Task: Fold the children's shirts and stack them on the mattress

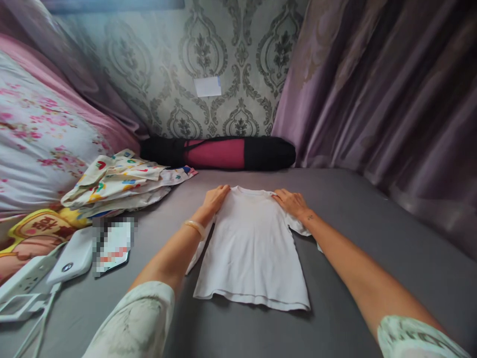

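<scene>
Both shoulders of the shirt (253, 243) have your fingers clamped on them, left hand (215, 200) on one, right hand (291, 203) on the other. The shirt lies flat on the bed (346, 199). Its body looks laid out, fairly smooth and unfolded; the sleeves beside it seem unarranged. Left of the shirt sit a clothes pile (119, 179) and a power bank (74, 251); beyond it, a long bag (216, 153).

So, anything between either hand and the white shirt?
Nothing visible. The left hand and right hand both touch the white shirt at its shoulders. The patterned clothes lie off to the left, the black-and-pink bag beyond it.
</scene>
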### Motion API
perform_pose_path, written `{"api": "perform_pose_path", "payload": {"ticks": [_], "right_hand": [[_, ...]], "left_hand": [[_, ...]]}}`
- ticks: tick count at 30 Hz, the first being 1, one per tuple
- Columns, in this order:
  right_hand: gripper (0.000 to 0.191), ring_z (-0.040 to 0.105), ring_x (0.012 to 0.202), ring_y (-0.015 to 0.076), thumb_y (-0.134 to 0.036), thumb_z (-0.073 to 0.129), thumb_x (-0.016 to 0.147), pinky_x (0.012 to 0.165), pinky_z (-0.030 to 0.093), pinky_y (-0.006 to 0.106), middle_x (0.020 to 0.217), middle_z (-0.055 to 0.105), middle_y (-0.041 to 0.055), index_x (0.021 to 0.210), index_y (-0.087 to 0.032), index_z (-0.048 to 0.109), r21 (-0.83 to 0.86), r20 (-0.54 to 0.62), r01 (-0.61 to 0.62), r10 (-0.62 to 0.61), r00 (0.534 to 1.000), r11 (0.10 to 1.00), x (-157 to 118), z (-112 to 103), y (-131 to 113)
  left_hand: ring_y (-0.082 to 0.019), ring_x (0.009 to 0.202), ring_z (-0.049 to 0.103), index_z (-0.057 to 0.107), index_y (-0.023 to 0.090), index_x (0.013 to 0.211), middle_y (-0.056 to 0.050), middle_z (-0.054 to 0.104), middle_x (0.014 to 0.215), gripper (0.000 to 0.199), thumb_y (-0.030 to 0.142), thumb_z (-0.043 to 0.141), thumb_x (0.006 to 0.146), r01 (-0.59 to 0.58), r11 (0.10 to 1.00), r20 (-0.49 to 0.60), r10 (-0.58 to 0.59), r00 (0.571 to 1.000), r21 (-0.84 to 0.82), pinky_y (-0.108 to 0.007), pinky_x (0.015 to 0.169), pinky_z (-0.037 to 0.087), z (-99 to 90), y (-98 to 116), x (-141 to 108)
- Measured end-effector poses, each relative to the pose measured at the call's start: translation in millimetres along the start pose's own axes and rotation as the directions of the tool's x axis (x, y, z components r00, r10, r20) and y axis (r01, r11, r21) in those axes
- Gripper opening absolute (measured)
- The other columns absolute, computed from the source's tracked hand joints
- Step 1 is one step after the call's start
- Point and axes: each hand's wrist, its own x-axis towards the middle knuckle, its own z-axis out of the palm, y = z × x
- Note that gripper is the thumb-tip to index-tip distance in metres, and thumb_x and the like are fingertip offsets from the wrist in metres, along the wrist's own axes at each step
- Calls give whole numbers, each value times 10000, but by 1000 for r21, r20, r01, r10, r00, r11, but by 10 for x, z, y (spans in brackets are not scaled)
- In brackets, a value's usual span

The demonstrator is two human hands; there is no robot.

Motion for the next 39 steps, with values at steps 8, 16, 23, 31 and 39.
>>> {"api": "perform_pose_path", "payload": {"ticks": [8, 16, 23, 31, 39], "right_hand": [[439, 648, 971, 237, -432, 225, 1035, 785, 422, 331, 1206, 644, 102, 1203, -226, 575, 15, 44, 0, -1, 999, 1000, 375, 106, 201], [640, 634, 1036, 277, -643, 233, 964, 862, 454, 356, 1073, 698, 155, 1071, -179, 660, 410, 267, -253, 150, 952, 876, 433, 229, 483], [802, 608, 596, 195, -780, 130, 875, 580, 490, 320, 701, 667, 107, 781, -174, 648, 594, 608, -600, 190, 771, 535, -114, 140, 1208], [659, 544, 519, 135, -745, 316, 880, 481, 425, 247, 626, 617, 73, 665, -179, 576, 627, 616, -639, 219, 757, 446, -985, -76, 1282], [417, 618, 656, 166, -497, 747, 680, 481, 456, 236, 812, 682, 52, 950, -209, 615, 563, 479, -540, 286, 830, 625, -1203, -48, 1007]], "left_hand": [[-233, 981, 651, 563, 221, 1178, -118, 658, 1159, 383, 376, 253, 1015, 10, 1000, -40, -10, 999, 3, -294, 758, 447, 78, 41, 334], [-263, 979, 659, 575, 158, 1162, -162, 690, 1085, 399, 344, 579, 810, 177, 975, 138, -158, 978, -135, -310, 772, 489, 110, -153, 349], [-245, 932, 654, 477, 126, 1292, -164, 614, 1164, 809, 652, 593, 688, 217, 896, 193, -152, 969, -388, -335, 796, 531, -175, -578, -470], [-233, 894, 610, 593, 205, 1076, -100, 578, 1081, 631, 709, 563, 697, 195, 894, 143, -149, 978, -404, -388, 841, 514, -312, -681, -1500], [-236, 942, 568, 601, 224, 1012, -75, 574, 1029, 533, 667, 614, 715, 62, 914, 155, 1, 988, -402, -362, 841, 476, -388, -292, -1902]]}}
